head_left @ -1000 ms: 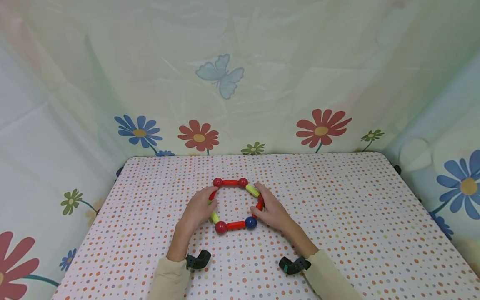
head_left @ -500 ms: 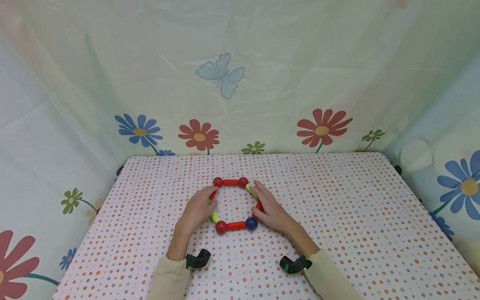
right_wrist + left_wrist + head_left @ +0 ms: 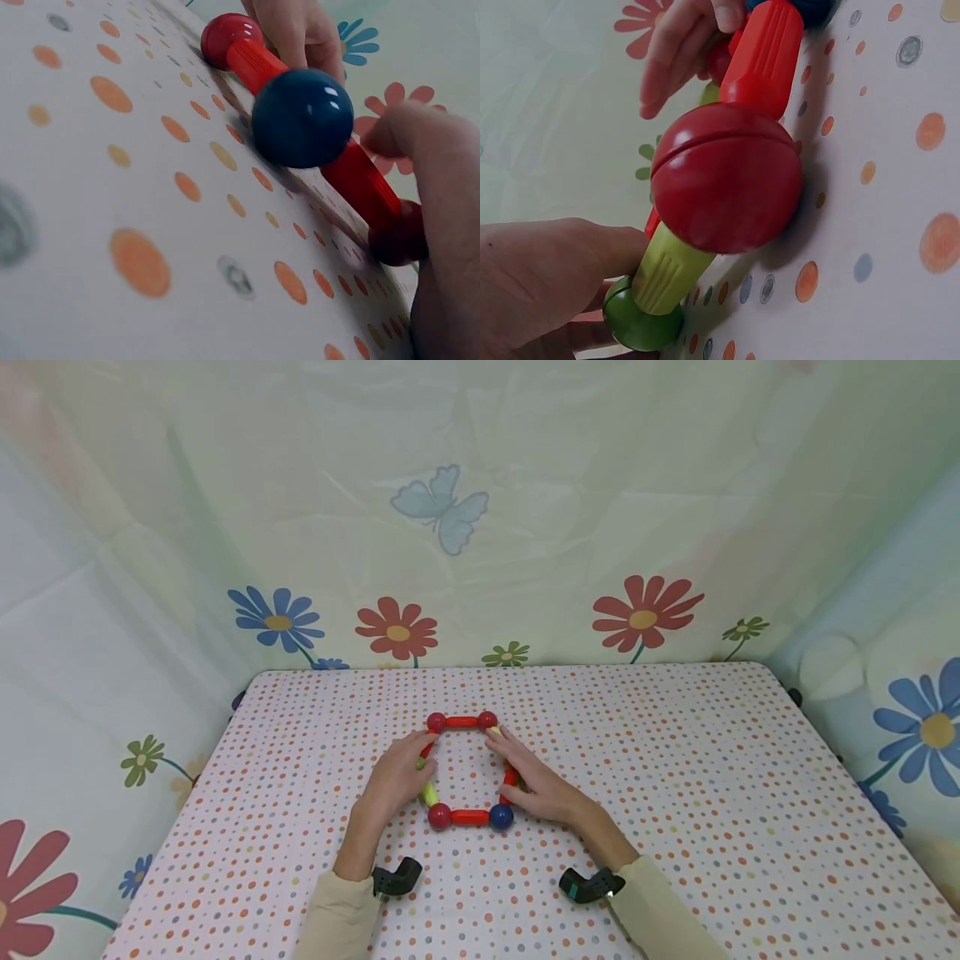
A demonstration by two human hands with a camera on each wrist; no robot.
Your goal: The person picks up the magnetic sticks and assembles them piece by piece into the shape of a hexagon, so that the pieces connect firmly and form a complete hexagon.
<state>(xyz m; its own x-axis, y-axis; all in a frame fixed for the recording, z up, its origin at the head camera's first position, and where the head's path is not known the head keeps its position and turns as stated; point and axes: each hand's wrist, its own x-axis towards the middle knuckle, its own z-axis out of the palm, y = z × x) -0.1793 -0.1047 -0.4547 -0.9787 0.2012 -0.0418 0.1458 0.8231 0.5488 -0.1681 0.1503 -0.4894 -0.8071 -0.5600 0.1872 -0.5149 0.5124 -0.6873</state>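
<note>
A ring of ribbed toy rods joined by balls lies on the table, with a red rod (image 3: pixel 470 817) along its near side between a red ball (image 3: pixel 440 816) and a blue ball (image 3: pixel 501 817). My left hand (image 3: pixel 397 771) holds the left corner, thumb and fingers about a green ball (image 3: pixel 641 322) beside a yellow-green rod (image 3: pixel 673 270). Across from it, my right hand (image 3: pixel 542 783) holds the right corner, its thumb over a red rod (image 3: pixel 364 184) and its fingers beyond a dark red ball (image 3: pixel 396 238). The far yellow-green rod is mostly hidden under the right fingers.
Two red balls joined by a red rod (image 3: pixel 461 722) form the ring's far side. Black wrist devices (image 3: pixel 397 877) sit at both cuffs. The dotted tablecloth (image 3: pixel 675 760) reaches back to a flowered curtain (image 3: pixel 525 527) behind and at both sides.
The ring's right side has shifted inward to the left, and the right fingertips have moved left over the far yellow-green rod. My left hand has hardly moved.
</note>
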